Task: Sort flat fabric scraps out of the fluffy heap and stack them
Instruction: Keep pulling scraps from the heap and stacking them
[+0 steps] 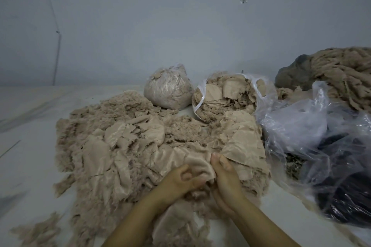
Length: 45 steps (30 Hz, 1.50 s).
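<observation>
Both of you on one scrap [197,163] at the heap's [112,146] near edge, left hand [180,181] curled on it, right hand [222,176] pinching its far edge, so draw it out slow and shake the fluff free before you stack it.

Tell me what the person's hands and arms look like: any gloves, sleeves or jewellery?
Both are bare. The left hand and the right hand wear no gloves, and no ring, watch or bracelet shows. The forearms are uncovered from the wrists to the lower edge of the picture, so no sleeve is in view. Fingernails look short and unpainted, though the picture is soft.
</observation>
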Each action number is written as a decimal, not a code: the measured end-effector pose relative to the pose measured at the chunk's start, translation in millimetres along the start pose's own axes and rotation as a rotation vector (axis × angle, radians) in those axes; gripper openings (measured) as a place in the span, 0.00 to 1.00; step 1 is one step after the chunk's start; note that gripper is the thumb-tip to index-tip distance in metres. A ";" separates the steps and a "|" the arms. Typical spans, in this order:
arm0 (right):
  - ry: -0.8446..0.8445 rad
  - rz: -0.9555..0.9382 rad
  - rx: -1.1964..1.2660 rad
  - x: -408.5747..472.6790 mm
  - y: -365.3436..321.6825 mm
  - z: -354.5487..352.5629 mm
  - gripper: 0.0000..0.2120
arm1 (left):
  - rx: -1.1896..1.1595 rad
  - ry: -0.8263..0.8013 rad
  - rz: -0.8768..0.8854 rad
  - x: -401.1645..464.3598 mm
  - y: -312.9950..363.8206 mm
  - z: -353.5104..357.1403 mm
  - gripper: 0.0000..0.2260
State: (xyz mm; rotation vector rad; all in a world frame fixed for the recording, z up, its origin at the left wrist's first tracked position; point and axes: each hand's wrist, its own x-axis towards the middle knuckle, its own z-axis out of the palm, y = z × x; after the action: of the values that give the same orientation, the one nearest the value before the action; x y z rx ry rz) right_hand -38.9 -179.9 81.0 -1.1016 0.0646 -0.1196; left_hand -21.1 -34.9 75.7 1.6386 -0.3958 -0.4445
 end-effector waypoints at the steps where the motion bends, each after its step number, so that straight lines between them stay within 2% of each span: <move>1: -0.006 0.002 0.015 0.1 -1.0 -1.8 0.14 | -0.018 0.000 0.005 0.3 -1.9 3.0 0.17; 4: -0.134 0.040 -0.101 3.5 -10.6 -19.7 0.21 | 0.025 0.068 0.032 -0.4 -5.0 -2.7 0.01; 7: -0.217 0.156 -0.320 5.0 -15.2 -30.8 0.23 | 0.146 0.034 -0.008 1.1 -5.6 -4.1 0.03; 9: -0.210 0.144 -0.391 6.0 -11.4 -29.2 0.14 | 0.221 0.013 0.006 2.0 -4.8 -0.6 0.05; 11: -0.075 0.067 -0.356 9.8 -5.3 -27.3 0.06 | 0.190 0.056 0.004 0.7 -3.0 -1.8 0.10; 13: 0.145 -0.021 -0.285 15.9 -4.2 -31.4 0.09 | 0.098 0.163 -0.003 -2.5 -7.1 -12.0 0.17; 15: 0.285 -0.069 -0.209 22.3 -7.2 -40.2 0.14 | 0.028 0.261 -0.005 -8.5 -10.3 -23.9 0.17; 18: 0.243 -0.058 -0.208 27.7 -15.7 -44.0 0.05 | 0.028 0.272 -0.002 -12.4 -15.6 -30.6 0.17; 21: 0.183 -0.176 -0.367 45.8 -45.0 -43.5 0.04 | 0.053 0.208 0.017 -8.1 -12.5 -21.3 0.14; 23: 0.316 -0.214 -0.534 65.9 -71.1 -48.0 0.09 | 0.041 0.233 0.058 -4.1 -6.3 -16.5 0.11; 25: 0.525 -0.209 -0.797 70.6 -85.6 -52.4 0.19 | -0.007 0.297 0.096 0.0 0.9 -14.6 0.09; 26: 0.553 -0.267 -0.847 64.8 -85.8 -49.7 0.20 | -0.046 0.311 0.117 1.6 4.8 -13.2 0.09; 27: 0.474 -0.346 -0.841 55.3 -80.3 -44.8 0.16 | -0.090 0.316 0.140 4.0 8.4 -11.2 0.09; 28: 0.302 -0.383 -0.800 41.4 -69.2 -36.9 0.11 | -0.130 0.316 0.154 6.2 12.3 -8.2 0.09; 30: -0.129 -0.217 -0.730 10.9 -38.9 -18.9 0.12 | -0.198 0.305 0.162 9.7 20.1 -1.0 0.11; 31: -0.291 -0.100 -0.693 -0.4 -23.4 -11.6 0.12 | -0.222 0.296 0.166 11.4 22.9 3.0 0.12; 32: -0.374 -0.034 -0.649 -7.1 -8.4 -7.7 0.11 | -0.235 0.290 0.171 12.6 25.0 6.2 0.12; 34: -0.305 -0.041 -0.546 -9.4 7.0 -5.8 0.06 | -0.138 0.327 0.190 12.5 27.4 8.9 0.14; 37: -0.102 -0.066 -0.402 -2.8 3.0 -9.2 0.10 | 0.101 0.309 0.189 6.7 22.0 2.6 0.16; 38: -0.082 -0.074 -0.394 -1.4 -0.5 -9.6 0.10 | 0.119 0.272 0.154 3.3 19.5 0.3 0.14; 40: -0.056 -0.065 -0.447 1.6 -5.5 -12.9 0.11 | 0.125 0.269 0.107 0.4 10.2 -7.0 0.18; 43: -0.088 0.078 -0.445 3.9 -11.2 -17.4 0.13 | -0.052 0.359 0.057 -1.4 8.1 -15.9 0.17; 45: -0.119 0.154 -0.378 3.0 -12.8 -17.5 0.14 | 0.009 0.331 0.054 -1.1 9.4 -18.9 0.15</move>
State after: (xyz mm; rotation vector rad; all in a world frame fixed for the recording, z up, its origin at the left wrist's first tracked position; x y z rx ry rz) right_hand -38.7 -201.4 84.6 -1.4742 0.0667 0.1006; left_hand -12.6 -19.2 86.9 1.6705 -0.1935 -0.1259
